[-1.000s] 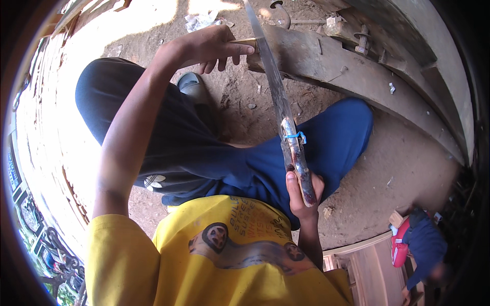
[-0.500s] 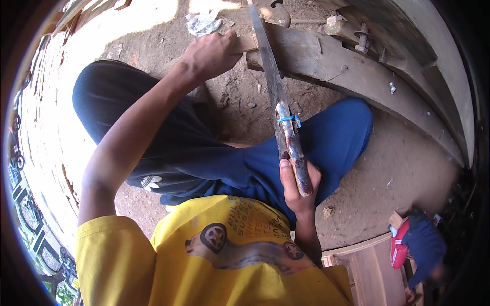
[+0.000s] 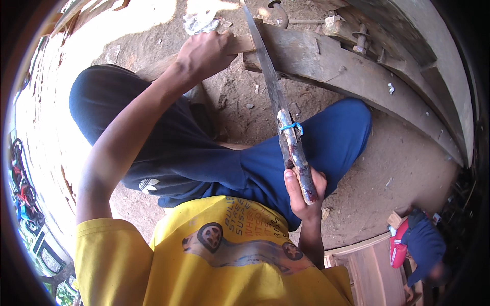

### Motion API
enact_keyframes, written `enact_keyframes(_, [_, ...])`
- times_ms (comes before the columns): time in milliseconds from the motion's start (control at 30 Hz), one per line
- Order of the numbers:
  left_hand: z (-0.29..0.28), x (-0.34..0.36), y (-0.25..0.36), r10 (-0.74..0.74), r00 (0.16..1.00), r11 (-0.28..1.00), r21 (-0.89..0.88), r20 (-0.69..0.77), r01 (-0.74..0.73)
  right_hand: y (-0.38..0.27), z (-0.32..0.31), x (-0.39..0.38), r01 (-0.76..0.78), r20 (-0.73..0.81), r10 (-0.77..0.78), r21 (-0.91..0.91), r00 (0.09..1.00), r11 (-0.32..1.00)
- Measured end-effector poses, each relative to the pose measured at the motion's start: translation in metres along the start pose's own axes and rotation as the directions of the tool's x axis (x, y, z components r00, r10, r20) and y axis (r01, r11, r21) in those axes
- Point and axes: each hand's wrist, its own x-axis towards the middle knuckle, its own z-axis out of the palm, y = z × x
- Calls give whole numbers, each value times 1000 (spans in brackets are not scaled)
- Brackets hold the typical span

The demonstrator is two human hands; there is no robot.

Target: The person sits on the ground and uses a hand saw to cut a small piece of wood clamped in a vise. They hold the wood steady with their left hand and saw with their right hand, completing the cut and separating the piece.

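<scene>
A long handsaw (image 3: pixel 269 69) crosses the middle of the view, its blade pointing away from me. Its worn handle has a blue tie around it, and my right hand (image 3: pixel 302 191) is closed on the lower end. My left hand (image 3: pixel 204 55) grips a narrow wooden strip (image 3: pixel 242 44), knuckles up. The strip's right end meets the blade, near the end of a thick dark plank (image 3: pixel 306 53). How deep the teeth sit in the wood cannot be made out. Much of the strip is hidden under my left hand and forearm.
Bolted timber (image 3: pixel 361 41) lies beyond the plank at the upper right. Crumpled clear plastic (image 3: pixel 200 23) rests on the dirt floor past my left hand. Another person (image 3: pixel 423 245) is at the lower right, beside wooden panels (image 3: pixel 375 270). My bent legs flank the saw handle.
The saw has slid a little back toward me, and my right hand has come down with it. My left hand stays on the wooden strip, almost in place.
</scene>
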Motion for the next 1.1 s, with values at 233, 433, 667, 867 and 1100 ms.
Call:
enact_keyframes(233, [3, 0, -3, 6, 1000, 1000, 17, 14, -6, -2, 4, 4, -74, 15, 73, 79, 997, 994])
enact_keyframes(433, [2, -1, -3, -3, 1000, 1000, -26, -5, 3, 0, -1, -11, -38, 35, 35, 65, 999, 997])
enact_keyframes(667, [0, -6, 0, 55, 998, 998, -6, -34, -56, 2, -1, -1, -25, 20, 24, 51, 1000, 998])
enact_keyframes(867, [-9, -10, -18, 304, 946, 884, -338, -113, -324, 4, -3, -2, -218, 52, 212, 191, 976, 957])
enact_keyframes(1100, [-24, -30, -22, 291, 940, 648, -686, -179, -332, 11, -1, -5, -228, 34, 226, 192, 974, 955])
